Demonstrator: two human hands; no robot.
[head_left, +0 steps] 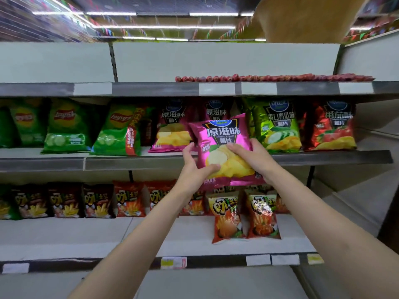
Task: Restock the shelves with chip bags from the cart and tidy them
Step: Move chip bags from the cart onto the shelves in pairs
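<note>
Pink foil chip bag (224, 145) sits gripped between your left hand (195, 167) and right hand (254, 157), fingers curled round its edges, held upright before the middle shelf (323, 157), overlapping matching pink bags (170, 130) there.

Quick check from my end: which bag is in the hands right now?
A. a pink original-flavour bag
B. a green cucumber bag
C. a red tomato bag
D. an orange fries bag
A: the left hand and the right hand both grip a pink original-flavour bag, held in front of the middle shelf where matching pink bags stand.
</note>
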